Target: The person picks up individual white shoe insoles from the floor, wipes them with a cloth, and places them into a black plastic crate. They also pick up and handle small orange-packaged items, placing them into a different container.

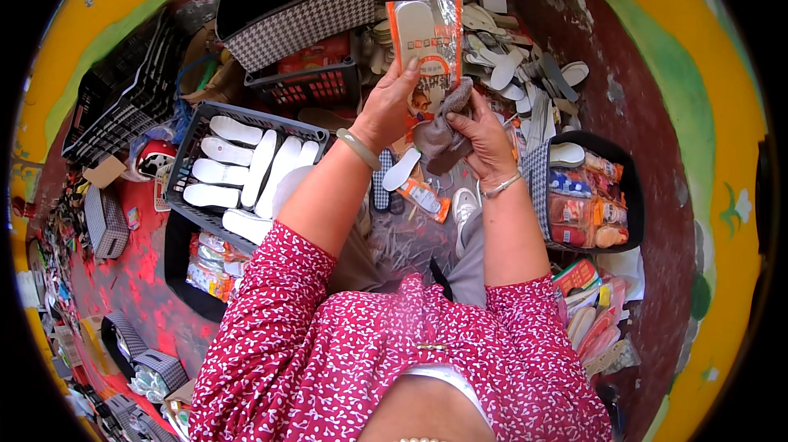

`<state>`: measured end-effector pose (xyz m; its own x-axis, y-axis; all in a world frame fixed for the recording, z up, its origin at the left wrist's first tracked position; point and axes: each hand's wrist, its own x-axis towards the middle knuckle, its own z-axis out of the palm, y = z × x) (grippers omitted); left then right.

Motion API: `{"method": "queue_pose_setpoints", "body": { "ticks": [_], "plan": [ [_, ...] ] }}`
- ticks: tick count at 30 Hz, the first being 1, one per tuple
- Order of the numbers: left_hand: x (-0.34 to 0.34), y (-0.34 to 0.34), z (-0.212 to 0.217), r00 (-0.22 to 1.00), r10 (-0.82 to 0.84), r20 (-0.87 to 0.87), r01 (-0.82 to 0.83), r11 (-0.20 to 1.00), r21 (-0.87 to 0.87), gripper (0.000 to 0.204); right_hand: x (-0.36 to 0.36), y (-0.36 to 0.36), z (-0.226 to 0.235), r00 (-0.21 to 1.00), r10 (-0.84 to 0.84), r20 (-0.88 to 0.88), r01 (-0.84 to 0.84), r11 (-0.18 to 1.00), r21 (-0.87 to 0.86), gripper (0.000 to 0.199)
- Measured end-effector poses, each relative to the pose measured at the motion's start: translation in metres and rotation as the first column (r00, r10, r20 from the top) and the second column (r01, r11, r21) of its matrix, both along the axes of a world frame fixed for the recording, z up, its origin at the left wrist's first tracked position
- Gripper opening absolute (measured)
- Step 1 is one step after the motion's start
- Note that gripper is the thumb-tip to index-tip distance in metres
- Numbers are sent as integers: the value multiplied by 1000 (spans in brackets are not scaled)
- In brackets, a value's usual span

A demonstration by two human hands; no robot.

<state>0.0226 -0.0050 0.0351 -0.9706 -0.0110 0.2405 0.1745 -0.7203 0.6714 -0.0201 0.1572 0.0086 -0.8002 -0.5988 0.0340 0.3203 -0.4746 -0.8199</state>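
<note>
My left hand (388, 105) grips the lower left side of an orange and clear plastic package (428, 32) with a pale insole inside. My right hand (486, 135) is closed on a crumpled grey-brown cloth (446, 140), whose upper end lies against the package's lower right corner. Both hands are raised in front of me, close together. Below them on the floor lie a loose white insole (401, 169), a checked dark insole (381, 182) and another orange package (425, 199).
At left stands a black crate (182, 164) of white insoles. A checked bin (538, 187) at right holds several packaged insoles. Loose insoles (506, 68) pile up by the far wall. A large checked box (300, 19) rests on a black crate (304, 89). Stacked black crates (123, 101) stand far left.
</note>
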Motion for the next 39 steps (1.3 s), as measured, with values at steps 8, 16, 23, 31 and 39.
{"method": "queue_pose_setpoints", "body": {
  "ticks": [8, 16, 23, 31, 39],
  "plan": [
    [3, 0, -10, 833, 250, -494, -505, 709, -493, 42, 0, 5, 8, 995, 96, 29, -100, 971, 218, 38],
    [1, 5, -6, 992, 119, 38, -117, 992, -54, 37, -6, 15, 14, 973, 230, -14, -209, 906, 368, 38],
    [-18, -46, -2, 866, 472, 168, -500, 802, 326, 34, -7, 40, -2, 996, 60, 71, -78, 950, 302, 31],
    [-12, -33, 6, 911, 404, 83, -399, 814, 422, 33, 2, 1, -5, 920, 156, 359, -72, 969, -237, 33],
    [-11, -32, 5, 854, 516, 59, -509, 809, 293, 33, 13, -13, 4, 933, 269, 239, -183, 927, -327, 42]
  ]
}}
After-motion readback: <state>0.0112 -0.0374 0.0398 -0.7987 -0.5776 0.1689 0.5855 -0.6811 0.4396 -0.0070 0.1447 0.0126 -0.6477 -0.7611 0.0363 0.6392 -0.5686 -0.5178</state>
